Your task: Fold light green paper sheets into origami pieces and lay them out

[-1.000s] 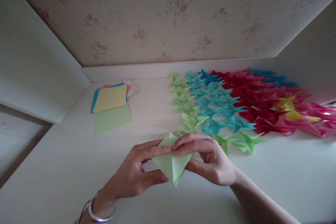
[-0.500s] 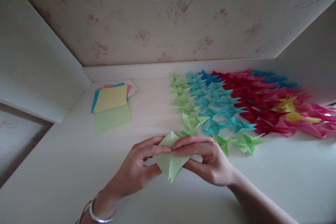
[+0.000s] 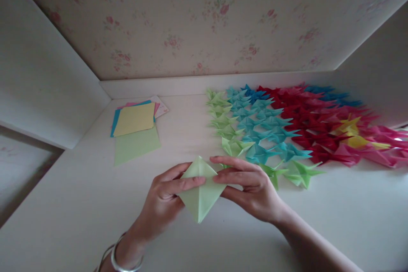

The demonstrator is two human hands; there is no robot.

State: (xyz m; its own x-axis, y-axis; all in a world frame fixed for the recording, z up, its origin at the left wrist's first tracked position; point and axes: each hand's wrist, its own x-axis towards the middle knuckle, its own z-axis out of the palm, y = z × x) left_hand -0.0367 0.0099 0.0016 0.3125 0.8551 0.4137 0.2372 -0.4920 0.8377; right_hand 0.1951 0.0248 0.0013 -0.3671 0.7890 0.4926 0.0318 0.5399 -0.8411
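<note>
A light green folded paper [image 3: 200, 197], diamond-shaped with a centre crease, is held just above the white desk [image 3: 63, 204]. My left hand [image 3: 164, 202] pinches its left side, fingers laid across the middle. From the right, my right hand [image 3: 251, 187] grips the other side with fingers stretched over the paper's upper half. A silver bangle [image 3: 123, 259] circles my left wrist.
Several folded paper cranes [image 3: 287, 129] in green, teal, blue, red, pink and yellow lie spread over the desk's right half. A stack of flat paper squares [image 3: 135, 121] with a green sheet [image 3: 137, 144] lies at back left. Floral wallpaper [image 3: 207, 29] backs the desk.
Both hands have flattened and opened the green paper into a wider diamond, shifting it slightly left and turning it to face up. Fingers now lie straighter across it.
</note>
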